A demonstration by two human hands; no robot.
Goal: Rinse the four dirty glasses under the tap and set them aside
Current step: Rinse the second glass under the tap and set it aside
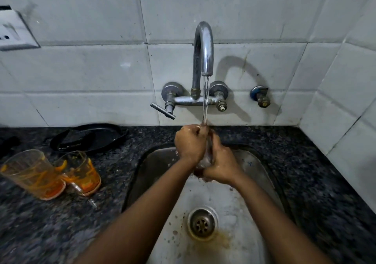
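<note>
Water runs from the curved chrome tap (204, 48) onto a clear glass (206, 156) held over the steel sink (240, 202). My right hand (220, 162) grips the glass low from the right. My left hand (190, 141) is curled over its top and left side, fingers at the rim under the stream. The glass is mostly hidden between the hands. On the counter at the left stand two dirty glasses with orange residue: a larger one (34, 174) and a smaller one (81, 172), touching each other.
A black pan (89, 137) lies on the dark granite counter (317, 182) behind the dirty glasses. The tap's lever handle (162, 111) sticks out left. A drain (202, 223) with brown stains sits in the sink. A wall socket (14, 32) is at top left.
</note>
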